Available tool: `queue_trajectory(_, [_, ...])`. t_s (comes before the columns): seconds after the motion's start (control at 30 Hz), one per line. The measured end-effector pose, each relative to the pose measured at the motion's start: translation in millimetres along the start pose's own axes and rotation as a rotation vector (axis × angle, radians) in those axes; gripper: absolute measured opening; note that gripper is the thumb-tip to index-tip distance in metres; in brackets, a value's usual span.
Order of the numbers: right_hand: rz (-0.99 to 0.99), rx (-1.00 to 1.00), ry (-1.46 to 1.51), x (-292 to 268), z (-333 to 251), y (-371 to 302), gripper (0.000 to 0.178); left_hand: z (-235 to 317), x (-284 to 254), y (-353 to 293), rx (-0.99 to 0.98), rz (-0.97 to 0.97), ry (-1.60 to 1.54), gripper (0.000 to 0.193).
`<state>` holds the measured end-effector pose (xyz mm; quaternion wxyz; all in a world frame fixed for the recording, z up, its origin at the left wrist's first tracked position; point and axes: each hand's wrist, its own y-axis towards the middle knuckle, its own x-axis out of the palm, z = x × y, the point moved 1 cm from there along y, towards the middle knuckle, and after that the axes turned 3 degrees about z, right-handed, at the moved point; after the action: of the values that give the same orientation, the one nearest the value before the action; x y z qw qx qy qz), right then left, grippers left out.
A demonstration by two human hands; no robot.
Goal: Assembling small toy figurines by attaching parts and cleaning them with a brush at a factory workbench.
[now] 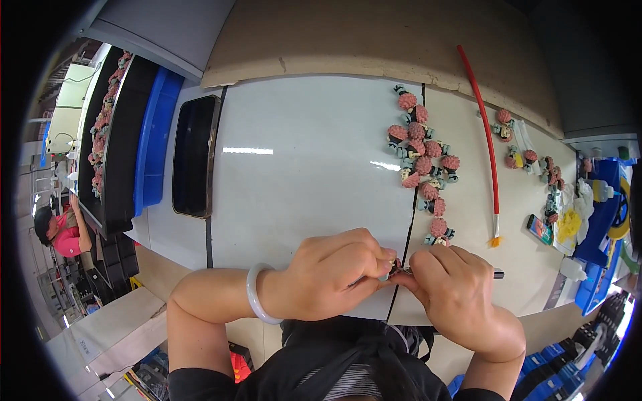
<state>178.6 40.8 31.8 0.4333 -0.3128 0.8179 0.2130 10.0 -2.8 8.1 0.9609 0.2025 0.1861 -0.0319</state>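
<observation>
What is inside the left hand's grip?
A small piece shows partly at the fingertips of the left hand, close to the right hand. Fingers cover the rest, so its full shape cannot be seen.

From here I read surface [307,200] as smooth, glossy, throwing back light. Figurines [423,165]: rough, knobbly tops, looking matt to me. Phone [194,157]: glossy, glass-like face. Bangle [254,294]: smooth, polished. Brush handle [488,140]: slick, glossy. Blue tray [155,140]: plastic. Tissue [583,200]: crumpled paper. Held piece [394,269]: finish too hidden to tell.

Pale, rounded bangle [251,296] circling the left wrist [269,294], short black sleeves [200,385] and black top [287,369] framing grey-striped cloth [348,383]
</observation>
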Motion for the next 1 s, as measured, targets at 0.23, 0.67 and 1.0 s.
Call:
queue_trajectory(0.23, [-0.018,-0.019,-0.030,-0.3,-0.2,-1.7,0.028,1.2,-0.5,1.0,-0.002,-0.009,0.024,0.032])
queue_trajectory(0.67, [0.055,0.058,0.146,-2.3,9.5,5.7,0.031,-3.0,-0.5,4.5,-0.646,-0.051,-0.596,0.033])
queue_trajectory(1.0, [0.060,-0.045,0.128,-0.3,16.4,4.6,0.030,-3.6,-4.7,4.7,-0.569,-0.132,-0.651,0.038])
